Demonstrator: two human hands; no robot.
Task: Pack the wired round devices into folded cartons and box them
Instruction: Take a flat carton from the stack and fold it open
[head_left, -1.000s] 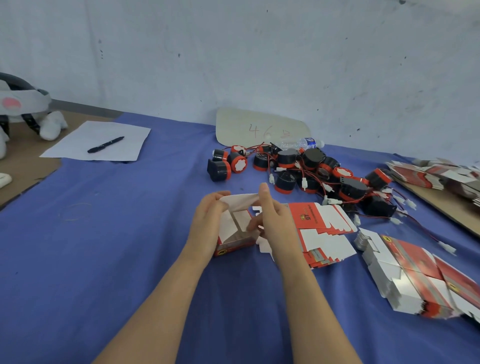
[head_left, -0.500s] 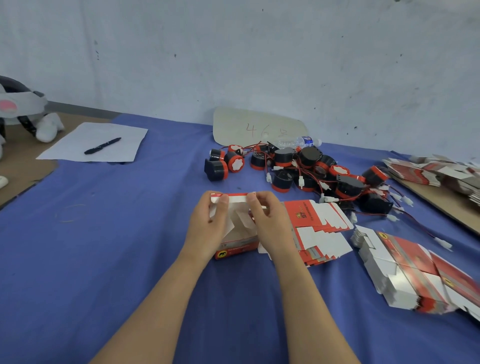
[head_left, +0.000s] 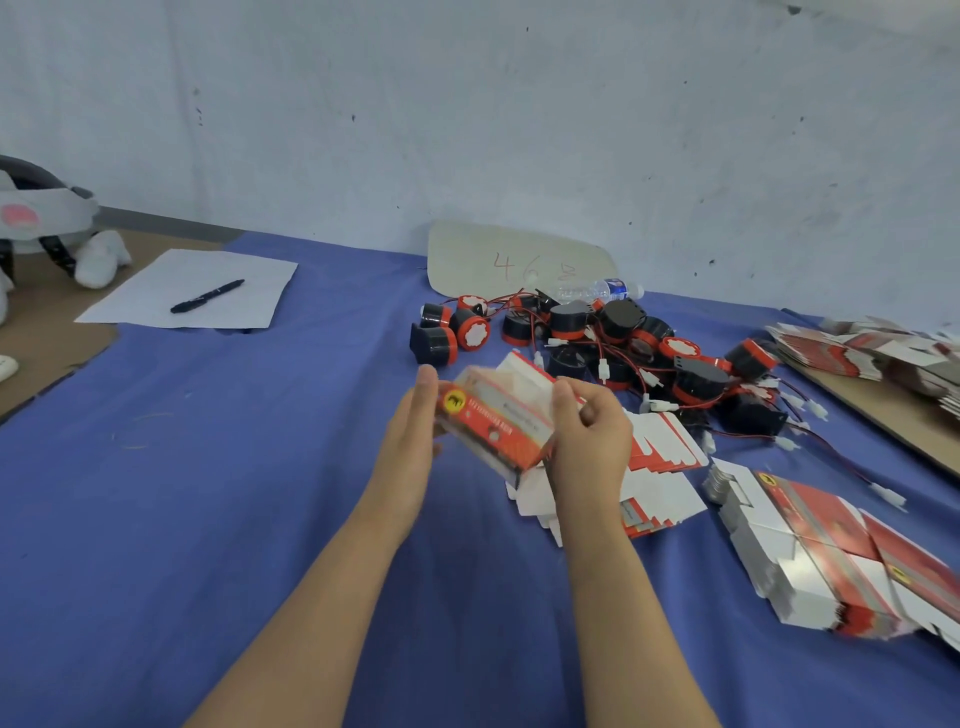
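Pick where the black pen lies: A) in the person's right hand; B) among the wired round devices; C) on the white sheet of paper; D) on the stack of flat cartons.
C: the pen rests across the white sheet of paper at the far left of the view.

Light was soft, even, cool — hardly any shadow on the table (head_left: 208, 519). The carton (head_left: 493, 426) in the right grip (head_left: 589, 441) was motion-blurred; right of the grip, the flat stack (head_left: 810, 561) smeared toward the warped edge.
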